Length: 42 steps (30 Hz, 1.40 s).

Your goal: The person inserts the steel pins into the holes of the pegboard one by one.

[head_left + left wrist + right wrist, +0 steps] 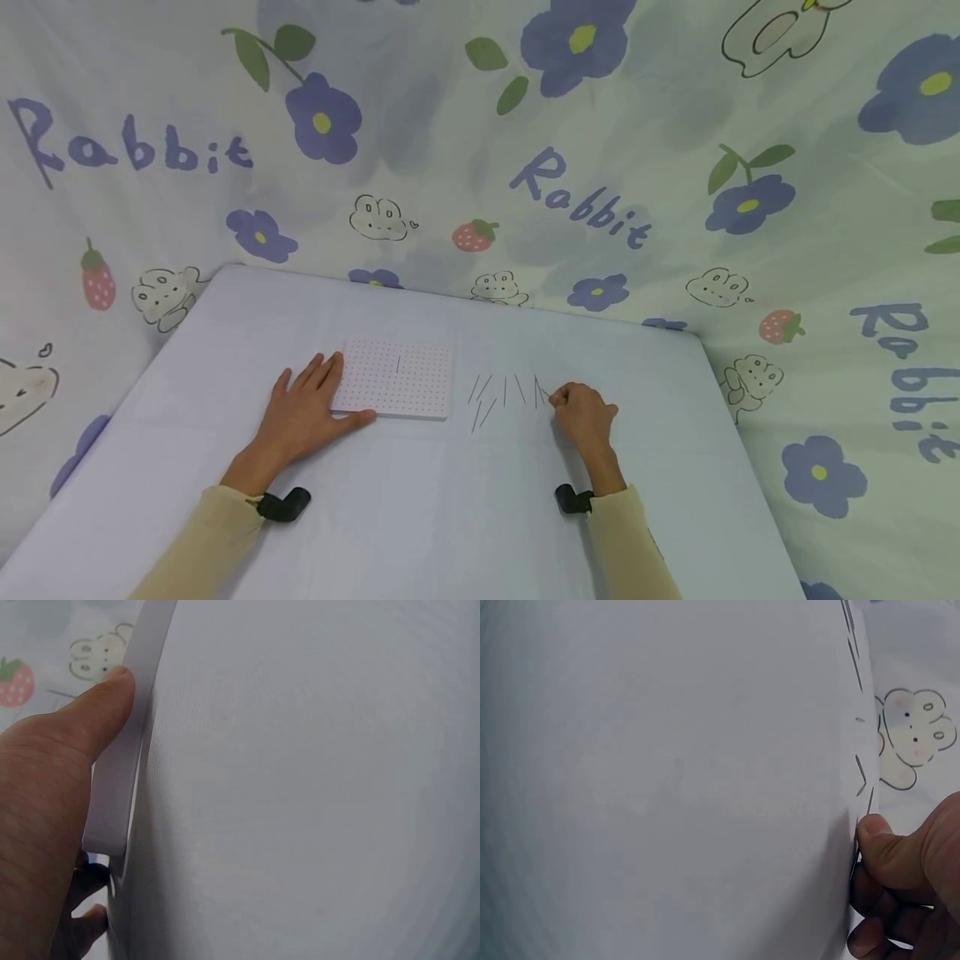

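A white board dotted with small holes [420, 379] lies on the table, and one thin dark stick [398, 364] stands up from it. My left hand [303, 412] rests at the board's left front corner, fingers stretched along the left side. Its thumb [105, 705] presses the front edge in the left wrist view. To the right of the board, several thin dark sticks [506, 392] are laid out on the table. My right hand [585, 412] is at the right end of them, thumb and fingertips pinching a thin dark stick [856, 859], partly hidden by the fingers.
The table has a plain white cover [420, 517]. Behind it and at the sides hangs a printed curtain [420, 125] with flowers, rabbits and strawberries. A black wrist device [285, 504] is on the left wrist, and another black device [573, 498] on the right.
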Motion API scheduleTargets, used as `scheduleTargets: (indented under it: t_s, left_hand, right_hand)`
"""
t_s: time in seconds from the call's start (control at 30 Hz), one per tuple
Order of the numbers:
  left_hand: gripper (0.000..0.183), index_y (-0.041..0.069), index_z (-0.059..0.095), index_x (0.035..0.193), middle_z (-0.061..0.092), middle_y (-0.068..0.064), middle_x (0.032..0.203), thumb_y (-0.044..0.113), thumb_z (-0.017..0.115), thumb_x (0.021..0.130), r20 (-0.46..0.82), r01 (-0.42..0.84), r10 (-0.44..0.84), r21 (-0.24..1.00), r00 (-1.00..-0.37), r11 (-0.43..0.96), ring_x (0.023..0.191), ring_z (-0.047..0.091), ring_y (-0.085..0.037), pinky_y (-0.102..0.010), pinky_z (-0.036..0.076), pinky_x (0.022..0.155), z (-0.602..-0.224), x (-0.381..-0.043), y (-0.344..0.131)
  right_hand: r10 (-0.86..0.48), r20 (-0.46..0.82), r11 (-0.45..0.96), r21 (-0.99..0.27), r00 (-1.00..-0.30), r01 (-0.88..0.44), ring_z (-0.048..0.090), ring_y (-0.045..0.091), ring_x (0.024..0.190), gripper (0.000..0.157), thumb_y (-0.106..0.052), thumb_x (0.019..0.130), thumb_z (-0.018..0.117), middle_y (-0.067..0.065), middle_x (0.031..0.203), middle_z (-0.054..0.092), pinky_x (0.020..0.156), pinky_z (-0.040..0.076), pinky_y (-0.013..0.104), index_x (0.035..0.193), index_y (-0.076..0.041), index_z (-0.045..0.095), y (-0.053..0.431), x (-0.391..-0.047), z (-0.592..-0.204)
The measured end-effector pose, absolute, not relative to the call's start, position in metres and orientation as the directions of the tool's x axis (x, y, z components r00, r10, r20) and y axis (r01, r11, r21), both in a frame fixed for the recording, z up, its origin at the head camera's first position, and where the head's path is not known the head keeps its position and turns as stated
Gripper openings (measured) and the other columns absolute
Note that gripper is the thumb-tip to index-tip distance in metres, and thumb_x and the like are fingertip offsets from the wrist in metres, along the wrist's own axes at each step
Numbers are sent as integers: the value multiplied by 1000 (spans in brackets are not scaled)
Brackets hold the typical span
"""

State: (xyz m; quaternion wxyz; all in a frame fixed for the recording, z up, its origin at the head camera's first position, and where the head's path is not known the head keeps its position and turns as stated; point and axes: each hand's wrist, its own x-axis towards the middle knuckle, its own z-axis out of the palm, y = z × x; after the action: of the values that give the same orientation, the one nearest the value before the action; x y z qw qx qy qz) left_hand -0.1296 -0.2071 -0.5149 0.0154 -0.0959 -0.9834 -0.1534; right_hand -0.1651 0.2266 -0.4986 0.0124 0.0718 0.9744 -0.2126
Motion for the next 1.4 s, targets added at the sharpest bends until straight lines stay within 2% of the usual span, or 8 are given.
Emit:
scheduleTargets:
  t_s: [0.17,0.3,0.47,0.63,0.77,0.97,1.2,1.4]
  left_hand:
    - [118,-6,26,156,31,-26,160,81,56,82,55,193,185,295,-981,936,149,22,-45,-71,11,114,-516,-129,-207]
    - [119,-6,25,156,31,-26,160,82,55,82,53,191,183,287,-982,939,149,22,-45,-71,10,115,-516,-129,-208]
    - [120,-5,25,156,31,-25,160,83,54,81,53,189,182,286,-982,939,149,22,-45,-71,9,115,-515,-129,-207]
    - [119,-5,25,156,31,-25,160,82,55,82,53,187,180,290,-982,938,150,21,-44,-71,9,115,-516,-129,-207]
    - [119,-5,25,156,31,-25,160,82,55,82,56,188,180,291,-982,938,150,21,-44,-71,9,115,-515,-129,-206]
    - [118,-5,25,156,31,-25,160,81,56,82,58,187,178,288,-982,939,149,22,-44,-70,9,115,-514,-128,-207]
    - [118,-5,25,156,31,-25,160,81,56,82,53,184,177,289,-983,939,149,22,-44,-70,10,115,-513,-127,-206]
    - [119,-6,25,156,31,-26,160,82,55,82,52,180,172,296,-984,938,149,22,-45,-71,9,115,-513,-128,-206]
  right_hand:
    - [123,-53,869,-477,-991,133,59,21,75,17,-24,99,63,1,84,69,79,36,49,92,-12,72,225,-164,-495]
    - [97,-5,844,-529,-995,85,60,21,79,18,-26,102,61,1,87,69,81,36,51,98,-11,70,218,-164,-485]
    - [74,50,817,-576,-996,32,60,21,80,20,-29,103,59,0,90,70,89,36,56,102,-12,70,206,-166,-474]
    - [26,89,776,-629,-996,-36,59,21,85,19,-29,103,59,-2,90,70,99,31,62,102,-13,69,192,-166,-467]
    - [-4,116,737,-670,-993,-81,57,20,85,20,-31,103,58,-4,89,68,103,27,61,102,-15,69,179,-166,-462]
    - [-59,177,719,-675,-982,-165,57,17,82,17,-29,99,64,-5,89,70,98,31,57,101,-15,71,159,-167,-457]
    - [-106,206,717,-662,-973,-218,62,22,84,14,-28,96,67,-7,86,71,95,34,55,96,-15,72,132,-169,-453]
    - [-134,201,731,-641,-970,-233,58,14,80,14,-30,96,67,-10,84,70,97,35,53,97,-17,72,110,-171,-451]
